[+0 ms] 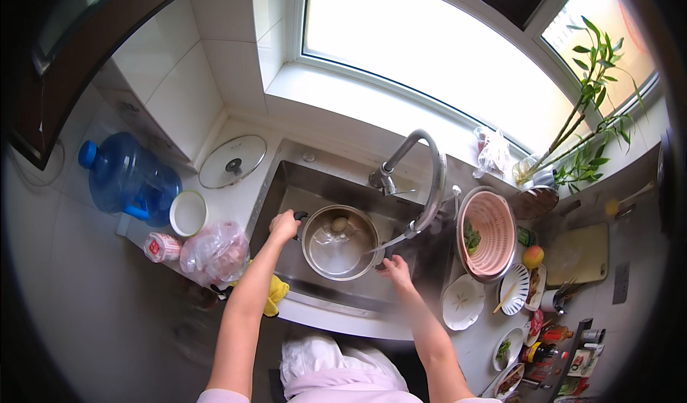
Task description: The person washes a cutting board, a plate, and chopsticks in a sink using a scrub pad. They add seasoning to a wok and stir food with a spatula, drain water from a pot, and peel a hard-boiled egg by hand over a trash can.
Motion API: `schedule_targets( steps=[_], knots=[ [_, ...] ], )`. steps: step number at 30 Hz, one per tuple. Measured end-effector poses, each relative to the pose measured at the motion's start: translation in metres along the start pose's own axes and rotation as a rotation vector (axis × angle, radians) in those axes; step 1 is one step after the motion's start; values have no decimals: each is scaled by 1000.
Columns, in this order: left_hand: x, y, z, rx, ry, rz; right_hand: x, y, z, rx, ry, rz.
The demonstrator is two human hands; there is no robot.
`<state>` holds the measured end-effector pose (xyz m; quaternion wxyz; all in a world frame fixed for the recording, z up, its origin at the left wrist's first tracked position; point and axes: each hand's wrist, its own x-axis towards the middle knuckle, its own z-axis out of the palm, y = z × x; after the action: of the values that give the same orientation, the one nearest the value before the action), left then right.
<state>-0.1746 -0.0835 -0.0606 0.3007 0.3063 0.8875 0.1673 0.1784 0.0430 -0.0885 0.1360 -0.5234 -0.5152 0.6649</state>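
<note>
A round stainless steel pot (341, 280) sits in the sink (429, 290), with water and a few eggs (339, 224) in it. Its left black handle (301, 216) is gripped by my left hand (283, 226). At the opposite handle (387, 252), the fingers of my right hand (396, 272) are curled about its lower end. From the curved chrome faucet (429, 188) a stream of water (392, 242) runs into the pot near its right rim. The pot's underside is hidden.
Left of the sink are a glass lid (233, 159), a blue water jug (134, 180), a white bowl (188, 213), a plastic bag (214, 250) and a yellow cloth (277, 294). A pink colander (491, 226), a white plate (463, 302) and several dishes stand to the right.
</note>
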Motion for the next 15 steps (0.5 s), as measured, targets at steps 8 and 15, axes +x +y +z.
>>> schedule_targets(
  steps=[8,15],
  knots=[
    [-20,29,22,21,-73,141,-16,19,-28,-11,237,112],
    [-45,40,102,-100,-487,48,-9,5,-85,-540,424,131]
  ],
)
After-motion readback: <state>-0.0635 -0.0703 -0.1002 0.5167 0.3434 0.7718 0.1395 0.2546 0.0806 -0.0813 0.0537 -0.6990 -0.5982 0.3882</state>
